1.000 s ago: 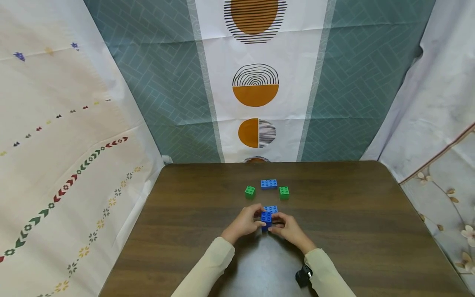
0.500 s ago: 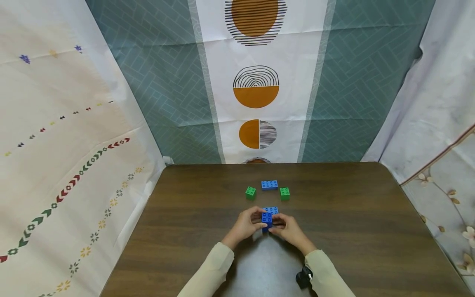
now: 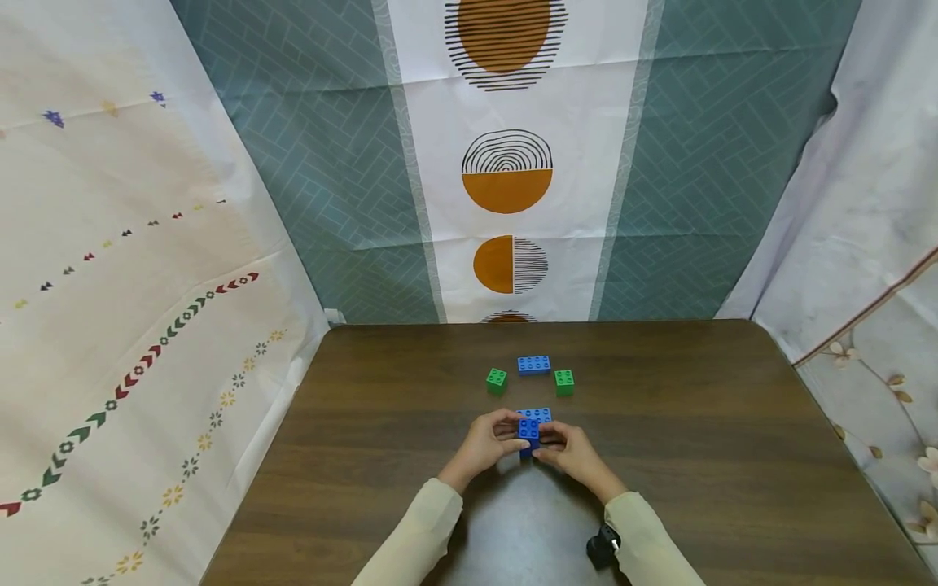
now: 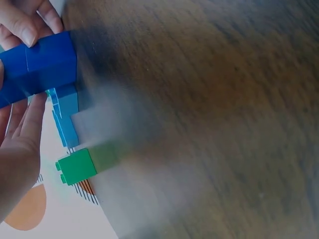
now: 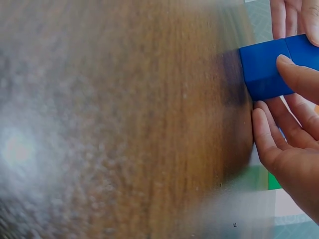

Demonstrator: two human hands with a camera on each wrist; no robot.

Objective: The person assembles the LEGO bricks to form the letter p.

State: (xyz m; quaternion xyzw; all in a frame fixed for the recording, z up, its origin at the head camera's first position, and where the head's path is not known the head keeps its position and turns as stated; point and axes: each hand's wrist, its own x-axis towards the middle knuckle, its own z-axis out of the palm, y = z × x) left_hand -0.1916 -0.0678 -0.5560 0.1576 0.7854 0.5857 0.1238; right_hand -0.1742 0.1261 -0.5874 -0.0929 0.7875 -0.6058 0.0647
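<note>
Two blue toy bricks (image 3: 528, 429), one on top of the other with a seam between them, stand upright between the hands. The left hand (image 3: 485, 443) grips the stack from the left, fingers along its side. From the right, the right hand (image 3: 570, 457) holds it too, its thumb on the near face in the right wrist view. Whether the stack's bottom touches the table cannot be told. Just behind it lies a longer blue brick (image 3: 537, 414), partly hidden by the stack and fingers.
Farther back on the brown wooden table (image 3: 381, 456) lie another long blue brick (image 3: 533, 365), a green brick (image 3: 496, 381) to its left and a second green brick (image 3: 563, 382) to its right. Patterned cloths (image 3: 352, 179) hang behind and on both sides.
</note>
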